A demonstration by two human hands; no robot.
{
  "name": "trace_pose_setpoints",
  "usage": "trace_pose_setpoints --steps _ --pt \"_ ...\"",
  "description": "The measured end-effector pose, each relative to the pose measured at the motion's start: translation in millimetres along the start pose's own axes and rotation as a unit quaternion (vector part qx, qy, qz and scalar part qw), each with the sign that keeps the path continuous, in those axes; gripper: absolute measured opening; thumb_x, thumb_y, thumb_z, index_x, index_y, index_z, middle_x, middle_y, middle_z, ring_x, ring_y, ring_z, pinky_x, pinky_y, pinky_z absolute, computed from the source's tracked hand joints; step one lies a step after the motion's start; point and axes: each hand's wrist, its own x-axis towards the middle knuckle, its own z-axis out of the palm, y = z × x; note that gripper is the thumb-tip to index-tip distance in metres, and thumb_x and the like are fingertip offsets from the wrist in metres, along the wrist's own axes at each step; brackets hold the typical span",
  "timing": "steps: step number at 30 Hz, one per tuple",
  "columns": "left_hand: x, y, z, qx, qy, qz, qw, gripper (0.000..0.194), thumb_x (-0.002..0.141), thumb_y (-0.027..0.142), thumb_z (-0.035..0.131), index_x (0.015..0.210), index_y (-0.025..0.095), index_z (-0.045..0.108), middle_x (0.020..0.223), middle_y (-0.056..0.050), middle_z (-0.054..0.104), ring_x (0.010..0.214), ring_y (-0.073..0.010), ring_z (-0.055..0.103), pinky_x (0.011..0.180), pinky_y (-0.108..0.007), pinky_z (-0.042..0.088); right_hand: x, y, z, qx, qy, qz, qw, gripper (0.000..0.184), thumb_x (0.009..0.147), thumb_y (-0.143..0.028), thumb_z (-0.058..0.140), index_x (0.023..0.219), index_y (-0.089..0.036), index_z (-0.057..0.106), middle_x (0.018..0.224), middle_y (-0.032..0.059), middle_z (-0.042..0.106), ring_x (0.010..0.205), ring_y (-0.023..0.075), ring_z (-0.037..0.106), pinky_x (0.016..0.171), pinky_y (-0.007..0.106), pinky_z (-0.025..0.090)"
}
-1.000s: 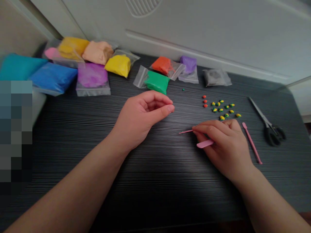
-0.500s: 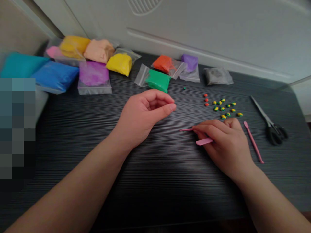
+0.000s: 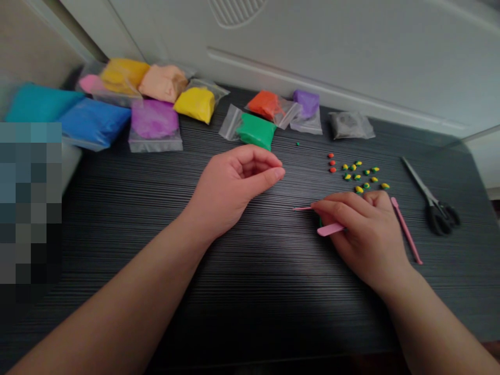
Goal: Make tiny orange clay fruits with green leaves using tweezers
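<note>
My right hand [image 3: 361, 229] rests on the dark table [image 3: 250, 291] with its fingers closed round thin pink modelling tools [image 3: 330, 229]; a pointed pink tip [image 3: 301, 209] sticks out to the left and a flat end shows below the fingers. A speck of green shows under the index finger. My left hand [image 3: 230, 187] lies on its side in the middle of the table, fingers loosely curled, thumb near the index fingertip; I cannot make out anything in it. Just beyond my right hand lie several tiny yellow-and-green clay pieces [image 3: 363, 176] and three small red balls [image 3: 331, 162].
Bags of coloured clay line the back: green [image 3: 255, 131], orange [image 3: 267, 104], purple [image 3: 307, 104], grey [image 3: 349, 125], yellow [image 3: 195, 103], magenta [image 3: 154, 121], blue [image 3: 94, 121]. Another pink tool [image 3: 406, 230] and black scissors [image 3: 432, 200] lie at the right. A tiny green ball [image 3: 297, 144] sits alone.
Almost nothing has moved. Both hands stay in place; the view has shifted slightly, and a speck of green now shows under my right index finger.
</note>
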Motion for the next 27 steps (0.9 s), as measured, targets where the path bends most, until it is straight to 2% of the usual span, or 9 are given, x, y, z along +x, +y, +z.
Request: trace_pose_setpoints --steps 11,27 --pt "-0.4 4.7 -1.4 0.045 -0.012 -0.022 0.999 0.016 0.07 0.031 0.061 0.081 0.018 0.06 0.078 0.001 0.063 0.072 -0.0114 0.057 0.068 -0.022 0.044 3.3 -1.6 0.4 0.002 -0.026 0.012 1.0 0.027 0.081 -0.021 0.049 0.106 -0.031 0.054 0.098 -0.0017 0.06 0.079 0.0145 0.051 0.07 0.035 0.025" --pt "-0.3 4.9 -1.4 0.042 -0.014 -0.009 0.999 0.017 0.067 0.031 0.063 0.08 0.019 0.062 0.077 0.001 0.063 0.071 -0.0113 0.056 0.068 -0.023 0.043 3.2 -6.3 3.8 -0.007 -0.013 -0.015 1.0 0.027 0.082 -0.02 0.047 0.106 -0.029 0.057 0.096 0.0009 0.061 0.08 0.0147 0.051 0.072 0.036 0.023"
